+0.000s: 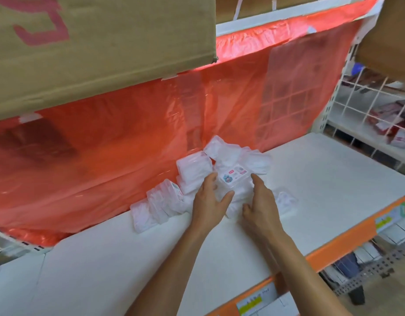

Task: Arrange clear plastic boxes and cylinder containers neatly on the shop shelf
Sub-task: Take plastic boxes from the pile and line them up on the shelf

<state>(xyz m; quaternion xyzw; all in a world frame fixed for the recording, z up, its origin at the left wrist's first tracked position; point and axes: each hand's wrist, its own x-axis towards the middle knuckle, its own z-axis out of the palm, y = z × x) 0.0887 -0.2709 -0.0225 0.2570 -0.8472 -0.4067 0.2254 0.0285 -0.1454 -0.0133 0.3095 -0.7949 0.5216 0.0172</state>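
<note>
Holding: the left hand (210, 197) and the right hand (263, 201) clasp the labelled stack (233, 181) of clear boxes between them; fingers lie along its sides, thumbs at its front; neither hand is free
Stack place: between the hands, on the white shelf (322, 183), touching the boxes behind it
Done: left of the left hand a short row of boxes (156, 201) stands on edge against the red sheet (105, 144); it looks roughly ordered, though the nearest box leans outward
Left to do: beyond the fingertips a loose heap (231, 151) lies tilted and overlapping; a stray box (286, 200) lies flat just right of the right hand; no cylinder containers show; by my reading the task is in its early part
Edges: the red sheet behind the boxes looks soft and probably gives no firm backstop; the orange front lip (333, 252) runs below the right forearm; a cardboard carton (94, 53) overhangs above and left of the hands
Room: bare shelf spreads right of the right hand and back toward the person; left of the row there is bare shelf too
</note>
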